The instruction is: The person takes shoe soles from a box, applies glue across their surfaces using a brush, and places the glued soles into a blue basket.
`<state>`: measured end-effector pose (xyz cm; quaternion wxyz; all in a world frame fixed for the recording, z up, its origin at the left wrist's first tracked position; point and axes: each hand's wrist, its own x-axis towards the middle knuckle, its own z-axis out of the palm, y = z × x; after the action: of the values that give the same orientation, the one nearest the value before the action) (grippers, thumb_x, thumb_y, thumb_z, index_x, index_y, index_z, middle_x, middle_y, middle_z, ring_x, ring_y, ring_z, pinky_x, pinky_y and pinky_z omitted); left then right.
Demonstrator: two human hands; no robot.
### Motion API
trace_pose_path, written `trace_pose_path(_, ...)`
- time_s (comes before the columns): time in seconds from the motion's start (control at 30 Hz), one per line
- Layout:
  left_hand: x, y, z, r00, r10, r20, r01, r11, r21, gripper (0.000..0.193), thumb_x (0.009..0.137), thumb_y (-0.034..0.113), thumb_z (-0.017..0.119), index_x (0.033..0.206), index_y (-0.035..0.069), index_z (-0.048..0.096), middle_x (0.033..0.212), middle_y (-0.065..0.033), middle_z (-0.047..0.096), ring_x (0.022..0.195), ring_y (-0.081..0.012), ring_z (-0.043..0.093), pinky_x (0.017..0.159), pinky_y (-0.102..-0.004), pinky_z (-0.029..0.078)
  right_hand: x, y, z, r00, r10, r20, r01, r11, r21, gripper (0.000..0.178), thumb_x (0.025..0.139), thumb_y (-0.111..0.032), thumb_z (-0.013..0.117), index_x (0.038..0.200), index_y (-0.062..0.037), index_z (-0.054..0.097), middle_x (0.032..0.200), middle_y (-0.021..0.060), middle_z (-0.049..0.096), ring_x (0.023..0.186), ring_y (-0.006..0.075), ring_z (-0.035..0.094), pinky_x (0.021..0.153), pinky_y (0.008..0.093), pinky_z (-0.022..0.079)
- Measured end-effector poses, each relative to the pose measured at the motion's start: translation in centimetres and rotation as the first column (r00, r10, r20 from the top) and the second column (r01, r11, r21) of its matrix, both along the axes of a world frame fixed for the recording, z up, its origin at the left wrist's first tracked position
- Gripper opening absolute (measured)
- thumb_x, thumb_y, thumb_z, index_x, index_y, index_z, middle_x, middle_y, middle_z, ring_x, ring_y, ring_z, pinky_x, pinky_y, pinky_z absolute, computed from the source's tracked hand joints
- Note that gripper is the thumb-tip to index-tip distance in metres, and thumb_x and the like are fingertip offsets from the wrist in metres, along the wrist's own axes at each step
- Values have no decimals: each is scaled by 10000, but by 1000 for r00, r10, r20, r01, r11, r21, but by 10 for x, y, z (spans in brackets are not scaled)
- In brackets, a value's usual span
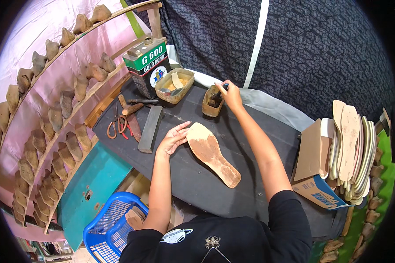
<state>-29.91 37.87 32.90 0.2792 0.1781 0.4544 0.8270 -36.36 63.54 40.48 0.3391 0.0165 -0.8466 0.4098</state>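
A tan shoe insole [213,153] lies flat on the dark worktop [250,144]. My left hand [173,139] rests beside its heel end, fingers spread and touching its edge. My right hand [230,94] reaches to a small brown glue pot [212,101] at the back and grips a dark brush handle [219,91] that stands in the pot.
A glue tin [147,65] and a shallow tub [174,85] stand at the back left. Scissors [117,125], a knife and a sharpening block [150,129] lie left. Racks of wooden shoe lasts [52,118] fill the left. Stacked insoles [351,149] in a box stand right. A blue basket [112,228] sits below.
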Motion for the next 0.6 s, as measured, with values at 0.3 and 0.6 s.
trace_pose_path(0.3,-5,-1,-9,1000,-9,5,9,997,-74,397,792,172,572,1126,-8,453,1034,-58,551,899,-102,552,781,-226,450,27,-6,4,993,102,65,-100,995,-28,360,749,-346,590,718,10,546,576,161,547,552,259,559,525,336,416)
trace_pose_path(0.6,0,2,-4,988,-154,28,156,981,-113,381,818,246,534,1108,8,466,985,-55,567,858,-120,566,744,-255,470,36,0,10,986,150,-72,-161,970,-184,266,757,-251,611,696,-4,530,550,67,539,466,94,482,441,245,374)
